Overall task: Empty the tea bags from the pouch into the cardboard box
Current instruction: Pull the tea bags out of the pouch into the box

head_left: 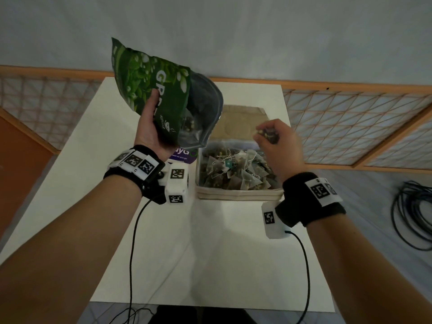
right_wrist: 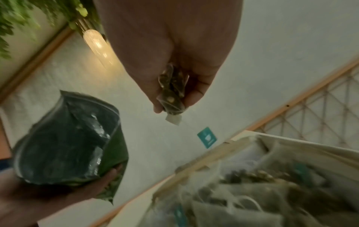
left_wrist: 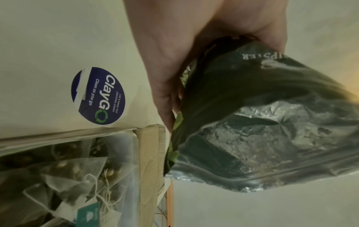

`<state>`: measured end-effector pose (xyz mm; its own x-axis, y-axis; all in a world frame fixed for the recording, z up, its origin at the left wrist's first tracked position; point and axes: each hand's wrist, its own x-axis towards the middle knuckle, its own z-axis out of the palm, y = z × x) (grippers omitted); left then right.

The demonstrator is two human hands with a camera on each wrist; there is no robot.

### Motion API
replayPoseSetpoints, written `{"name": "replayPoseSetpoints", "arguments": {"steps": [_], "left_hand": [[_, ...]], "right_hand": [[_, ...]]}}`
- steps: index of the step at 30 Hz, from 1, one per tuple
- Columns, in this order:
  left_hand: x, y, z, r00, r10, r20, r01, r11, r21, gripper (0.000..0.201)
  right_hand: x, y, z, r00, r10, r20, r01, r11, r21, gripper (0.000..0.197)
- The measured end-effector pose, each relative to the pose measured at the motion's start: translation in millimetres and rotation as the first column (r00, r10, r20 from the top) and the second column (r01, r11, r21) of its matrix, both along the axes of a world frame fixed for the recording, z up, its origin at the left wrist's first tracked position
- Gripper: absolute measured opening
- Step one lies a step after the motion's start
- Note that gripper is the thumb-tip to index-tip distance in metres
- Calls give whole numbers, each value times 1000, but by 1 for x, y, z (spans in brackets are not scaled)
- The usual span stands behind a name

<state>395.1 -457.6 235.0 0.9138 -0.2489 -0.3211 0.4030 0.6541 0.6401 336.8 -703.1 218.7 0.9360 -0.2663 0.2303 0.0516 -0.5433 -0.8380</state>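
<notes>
My left hand [head_left: 149, 129] grips a green leaf-printed pouch [head_left: 149, 78] in the air left of the cardboard box [head_left: 238, 195]; its silver-lined mouth [head_left: 203, 108] gapes toward the box. In the left wrist view the pouch [left_wrist: 252, 107] fills the right side, with my left hand [left_wrist: 174, 69] wrapped round it. My right hand [head_left: 273, 139] hovers over the box's back edge and pinches a crumpled tea bag [right_wrist: 172, 93] whose teal tag [right_wrist: 207, 137] dangles on a string. Several pyramid tea bags [head_left: 233, 169] fill the box.
The box stands on a white table [head_left: 210, 253] with a round blue sticker [left_wrist: 98, 95] beside it. Wrist-camera cables trail over the table's near edge. A coil of dark cable [head_left: 413, 216] lies on the floor at right. Lattice screens stand behind the table.
</notes>
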Motion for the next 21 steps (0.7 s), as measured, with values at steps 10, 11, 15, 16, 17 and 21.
{"name": "replayPoseSetpoints", "arguments": {"steps": [10,11,15,16,17,21], "left_hand": [[-10,-5,1,1000,-16,-11,16,1000,-3,60],[-10,-5,2,1000,-23,-8,23,1000,-4,60],[-10,-3,4,999,-34,-3,34,999,-3,64],[-11,-4,4,999,-42,4,42,999,-4,65],[-11,-4,5,999,-49,14,50,999,-4,64],[-14,-10,8,997,-65,41,65,998,5,62]], "right_hand": [[-8,7,-52,878,102,-468,-257,925,-281,42],[-8,10,-47,911,70,-407,-222,913,-341,39],[-7,40,4,992,36,123,8,942,-337,19],[-7,50,21,978,79,194,-20,957,-289,15],[-7,61,36,966,128,223,-64,959,-275,14],[2,93,60,963,268,-4,-247,884,-397,36]]}}
